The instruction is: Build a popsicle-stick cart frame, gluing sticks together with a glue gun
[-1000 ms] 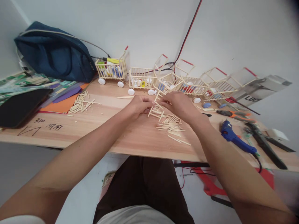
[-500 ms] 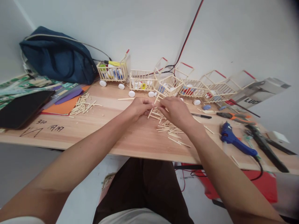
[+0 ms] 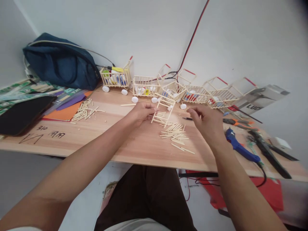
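Observation:
My left hand (image 3: 143, 112) pinches the left side of a small ladder-like stick frame (image 3: 169, 104), made of pale wooden sticks with several crossbars. The frame is held tilted above a pile of short cut sticks (image 3: 175, 132). My right hand (image 3: 207, 123) is off the frame, to its right, over the table. Its thumb and index finger are apart, and the other fingers are curled and partly hidden; nothing shows in it. A black pen (image 3: 187, 118) lies just left of that hand, partly covered by it. The blue glue gun (image 3: 242, 147) rests to its right.
Several miniature stick shopping carts (image 3: 146, 86) with white wheels line the wall. Pliers (image 3: 237, 121) and a black-handled tool (image 3: 269, 154) lie right. At left are another stick pile (image 3: 84, 110), orange paper (image 3: 64, 111), a black tablet-like slab (image 3: 25, 114) and a blue bag (image 3: 62, 62).
My right hand has let go of the frame and moved right, toward the pen and glue gun. My left hand keeps the frame, now more fully visible. The view has shifted slightly.

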Tool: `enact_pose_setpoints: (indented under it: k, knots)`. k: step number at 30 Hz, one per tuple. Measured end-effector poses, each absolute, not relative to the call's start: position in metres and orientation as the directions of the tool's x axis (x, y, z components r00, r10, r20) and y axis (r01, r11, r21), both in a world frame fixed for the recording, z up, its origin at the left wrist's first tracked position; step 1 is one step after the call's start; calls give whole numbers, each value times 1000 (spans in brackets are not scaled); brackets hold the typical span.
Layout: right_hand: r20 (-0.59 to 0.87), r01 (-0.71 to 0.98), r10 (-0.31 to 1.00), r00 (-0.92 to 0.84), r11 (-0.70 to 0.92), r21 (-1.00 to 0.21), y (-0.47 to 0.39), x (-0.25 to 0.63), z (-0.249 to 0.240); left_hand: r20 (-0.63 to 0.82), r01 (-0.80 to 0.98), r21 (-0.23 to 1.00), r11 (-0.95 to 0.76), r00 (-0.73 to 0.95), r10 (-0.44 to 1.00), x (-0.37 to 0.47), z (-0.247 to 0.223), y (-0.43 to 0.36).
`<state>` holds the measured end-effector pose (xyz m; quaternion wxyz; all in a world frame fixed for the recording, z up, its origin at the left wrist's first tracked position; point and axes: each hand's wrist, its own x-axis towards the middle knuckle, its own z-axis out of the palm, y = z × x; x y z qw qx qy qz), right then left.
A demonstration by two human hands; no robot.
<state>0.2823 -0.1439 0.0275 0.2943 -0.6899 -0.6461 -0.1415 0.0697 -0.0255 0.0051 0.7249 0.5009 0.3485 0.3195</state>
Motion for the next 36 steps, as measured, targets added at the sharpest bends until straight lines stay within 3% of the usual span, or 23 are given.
enact_pose_setpoints:
  k: [3,6,13,19,26,31,36]
  knots:
    - [557,957,797,235,-89,-277,-157,294,19,-175,-165,933,318,565,806,68,5,-23]
    - [530,924,807,260,-49,-379,-165,295,8,-158,-230,911,343,573,804,68,5,-20]
    - [286,760,953,96,116,-639,-158,256,-3,-136,-295,883,365,585,800,67,8,-21]
    - [385,850,919,-84,268,-453,-135,240,-8,-153,-310,878,366,541,827,64,15,-21]
    - [227,947,953,-198,247,-208,-114,226,0,-141,-354,865,355,509,850,62,18,-17]
    - [139,957,977,-164,191,-217,-112,219,1,-121,-346,878,330,508,853,62,16,-17]
    - [158,942,961,-228,259,-215,-115,221,-3,-120,-332,885,326,515,849,61,14,-17]
